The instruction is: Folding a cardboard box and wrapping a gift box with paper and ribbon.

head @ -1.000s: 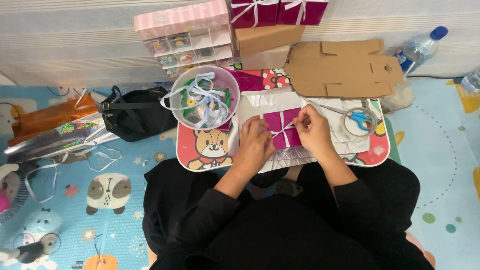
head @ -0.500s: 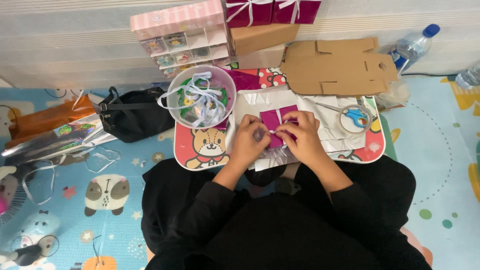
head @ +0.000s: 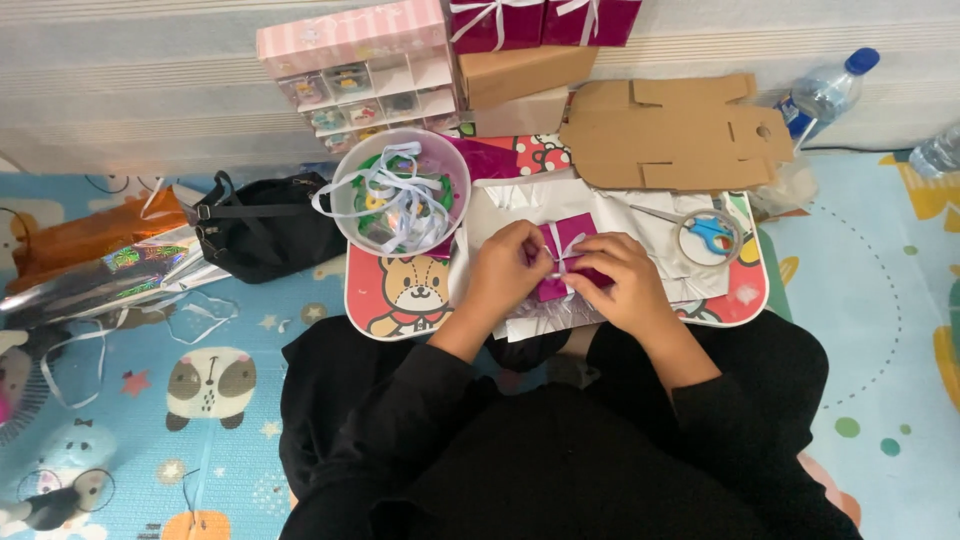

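Fingers of our left hand and right hand pinch white ribbon, probably at knot, atop magenta box between hands, mid lap tray; both equally near.

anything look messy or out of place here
Loose white ribbon spills over the rim of the clear bowl, and more strands trail on the play mat at left. Nothing looks damaged.
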